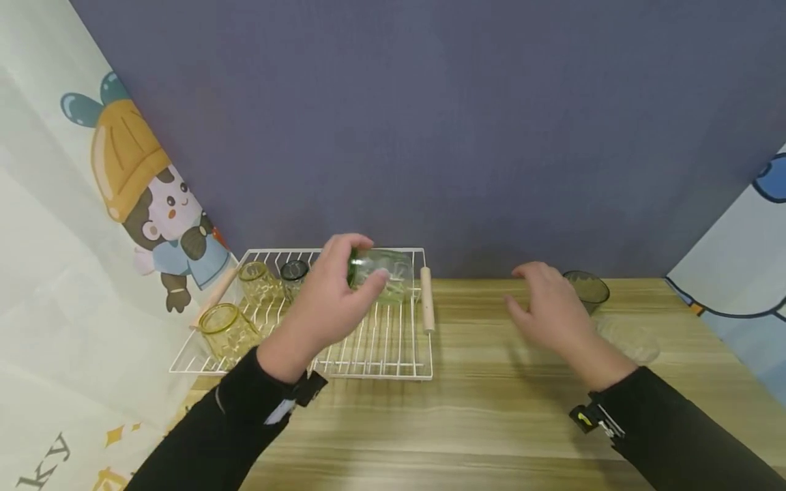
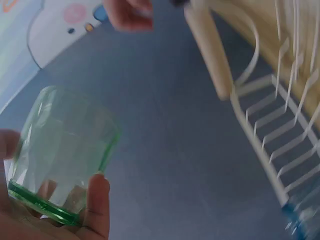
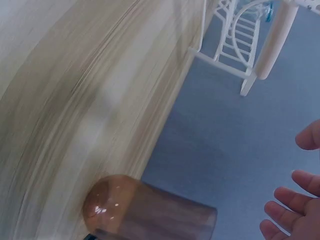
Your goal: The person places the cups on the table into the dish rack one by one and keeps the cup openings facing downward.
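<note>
My left hand [image 1: 331,290] grips a green-tinted drinking glass [image 1: 387,273] above the right part of a white wire dish rack [image 1: 381,375]. In the left wrist view the thumb and fingers curl round the green-rimmed end of the glass [image 2: 65,150]. Over the table to the right of the rack hovers my right hand [image 1: 549,307], its fingers spread and loosely bent with nothing between them. Nearest to it are a dark smoky glass [image 1: 588,292] and a clear glass [image 1: 638,341], partly behind the hand and wrist. The right wrist view shows a brownish glass [image 3: 160,212] apart from the fingers.
On the rack's left side stand yellow glasses [image 1: 224,331] and a small dark glass [image 1: 295,273]. A wooden handle [image 1: 428,300] rises at the rack's right end. Behind the wooden table [image 1: 479,423] is a blue-grey panel [image 1: 460,136]; a printed white sheet [image 1: 49,273] hangs at left.
</note>
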`<state>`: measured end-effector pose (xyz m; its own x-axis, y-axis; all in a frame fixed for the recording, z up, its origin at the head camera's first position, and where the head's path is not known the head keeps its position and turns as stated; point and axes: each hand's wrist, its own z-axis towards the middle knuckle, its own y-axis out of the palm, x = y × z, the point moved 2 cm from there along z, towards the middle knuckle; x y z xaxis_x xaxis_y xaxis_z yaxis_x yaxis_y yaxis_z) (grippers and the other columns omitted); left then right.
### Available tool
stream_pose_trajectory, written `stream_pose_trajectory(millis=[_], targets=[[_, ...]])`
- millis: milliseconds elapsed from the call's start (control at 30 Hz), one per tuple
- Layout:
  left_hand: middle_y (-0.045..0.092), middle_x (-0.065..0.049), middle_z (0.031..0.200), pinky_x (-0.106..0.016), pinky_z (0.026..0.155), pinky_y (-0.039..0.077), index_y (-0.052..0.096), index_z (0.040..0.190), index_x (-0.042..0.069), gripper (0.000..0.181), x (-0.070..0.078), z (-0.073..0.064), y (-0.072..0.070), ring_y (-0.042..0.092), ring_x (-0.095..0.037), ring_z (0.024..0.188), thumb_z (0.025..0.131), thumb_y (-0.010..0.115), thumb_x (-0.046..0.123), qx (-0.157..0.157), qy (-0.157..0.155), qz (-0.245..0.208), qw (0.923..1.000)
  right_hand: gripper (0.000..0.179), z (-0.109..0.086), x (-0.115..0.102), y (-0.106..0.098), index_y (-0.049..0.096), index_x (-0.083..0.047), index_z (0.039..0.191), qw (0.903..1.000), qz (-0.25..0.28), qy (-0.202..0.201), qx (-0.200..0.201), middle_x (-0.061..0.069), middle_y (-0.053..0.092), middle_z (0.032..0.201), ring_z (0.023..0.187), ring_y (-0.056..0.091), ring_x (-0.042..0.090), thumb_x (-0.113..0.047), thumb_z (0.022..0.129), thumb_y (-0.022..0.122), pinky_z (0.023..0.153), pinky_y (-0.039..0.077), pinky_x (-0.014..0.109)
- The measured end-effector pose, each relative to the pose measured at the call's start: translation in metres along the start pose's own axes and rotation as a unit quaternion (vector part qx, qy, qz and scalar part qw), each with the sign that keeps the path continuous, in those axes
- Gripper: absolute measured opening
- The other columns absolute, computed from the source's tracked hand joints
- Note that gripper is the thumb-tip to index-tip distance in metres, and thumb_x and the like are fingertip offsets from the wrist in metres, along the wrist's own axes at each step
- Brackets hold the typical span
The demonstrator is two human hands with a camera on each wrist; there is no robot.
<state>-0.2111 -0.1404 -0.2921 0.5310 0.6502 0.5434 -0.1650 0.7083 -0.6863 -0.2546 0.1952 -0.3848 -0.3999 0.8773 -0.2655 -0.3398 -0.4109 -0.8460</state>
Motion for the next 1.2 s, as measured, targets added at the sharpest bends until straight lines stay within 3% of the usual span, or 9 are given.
stream_pose_trajectory(millis=[133, 300, 500, 667, 767, 933, 1200], targets=[[0.047, -0.001, 0.127, -0.037, 0.081, 0.048, 0.044, 0.136, 0.014, 0.058, 0.001, 0.026, -0.012, 0.049, -0.016, 0.094, 0.094, 0.055, 0.051, -0.013, -0.008, 0.055, 0.9984, 0.046, 0.000, 0.009, 0.000, 0.052, 0.000, 0.128, 0.9996, -0.004, 0.019, -0.018, 0.020, 0.053, 0.126, 0.118, 0.046, 0.041, -0.029, 0.093, 0.061, 0.095, 0.040, 0.061], [0.047, 0.001, 0.124, -0.034, 0.072, 0.047, 0.043, 0.138, 0.014, 0.062, -0.007, 0.047, -0.011, 0.050, -0.016, 0.087, 0.092, 0.056, 0.054, -0.041, -0.023, 0.103, 0.9935, 0.052, 0.007, 0.018, 0.003, 0.048, 0.000, 0.133, 0.9980, -0.006, 0.044, -0.045, 0.022, 0.050, 0.130, 0.121, 0.044, 0.043, -0.035, 0.095, 0.058, 0.096, 0.039, 0.062], [0.046, 0.002, 0.122, -0.035, 0.077, 0.048, 0.040, 0.139, 0.015, 0.060, -0.022, 0.057, 0.000, 0.052, -0.016, 0.092, 0.093, 0.056, 0.051, -0.116, -0.065, 0.117, 0.9842, 0.070, 0.019, 0.039, 0.010, 0.041, 0.007, 0.138, 0.9912, -0.027, 0.108, -0.072, 0.030, 0.044, 0.133, 0.120, 0.041, 0.050, -0.050, 0.098, 0.047, 0.094, 0.038, 0.066], [0.047, 0.000, 0.127, -0.036, 0.079, 0.048, 0.036, 0.143, 0.016, 0.064, -0.032, 0.061, 0.006, 0.055, -0.016, 0.094, 0.093, 0.057, 0.050, -0.148, -0.098, 0.115, 0.9774, 0.076, 0.025, 0.051, 0.023, 0.034, 0.009, 0.143, 0.9799, -0.090, 0.117, -0.134, 0.034, 0.038, 0.137, 0.124, 0.035, 0.053, -0.052, 0.099, 0.045, 0.097, 0.035, 0.068], [0.052, -0.001, 0.118, -0.036, 0.071, 0.048, 0.038, 0.140, 0.013, 0.061, -0.038, 0.068, 0.011, 0.056, -0.018, 0.085, 0.094, 0.057, 0.047, -0.163, -0.091, 0.138, 0.9727, 0.078, 0.026, 0.055, 0.029, 0.032, 0.009, 0.143, 0.9739, -0.110, 0.114, -0.163, 0.035, 0.036, 0.138, 0.126, 0.032, 0.053, -0.053, 0.098, 0.045, 0.099, 0.033, 0.069], [0.054, -0.001, 0.096, -0.035, 0.064, 0.047, 0.048, 0.122, 0.012, 0.043, -0.051, 0.081, 0.022, 0.055, -0.019, 0.077, 0.092, 0.061, 0.040, -0.191, -0.055, 0.183, 0.9627, 0.079, 0.024, 0.063, 0.035, 0.030, 0.009, 0.144, 0.9692, -0.108, 0.110, -0.192, 0.035, 0.034, 0.141, 0.130, 0.029, 0.053, -0.054, 0.099, 0.044, 0.102, 0.028, 0.070], [0.055, 0.000, 0.106, -0.037, 0.080, 0.046, 0.050, 0.118, 0.016, 0.037, -0.068, 0.095, 0.032, 0.052, -0.018, 0.091, 0.091, 0.066, 0.035, -0.266, -0.019, 0.216, 0.9393, 0.089, 0.027, 0.070, 0.040, 0.031, 0.007, 0.145, 0.9699, -0.107, 0.106, -0.191, 0.033, 0.036, 0.141, 0.130, 0.030, 0.052, -0.067, 0.097, 0.031, 0.105, 0.025, 0.070]])
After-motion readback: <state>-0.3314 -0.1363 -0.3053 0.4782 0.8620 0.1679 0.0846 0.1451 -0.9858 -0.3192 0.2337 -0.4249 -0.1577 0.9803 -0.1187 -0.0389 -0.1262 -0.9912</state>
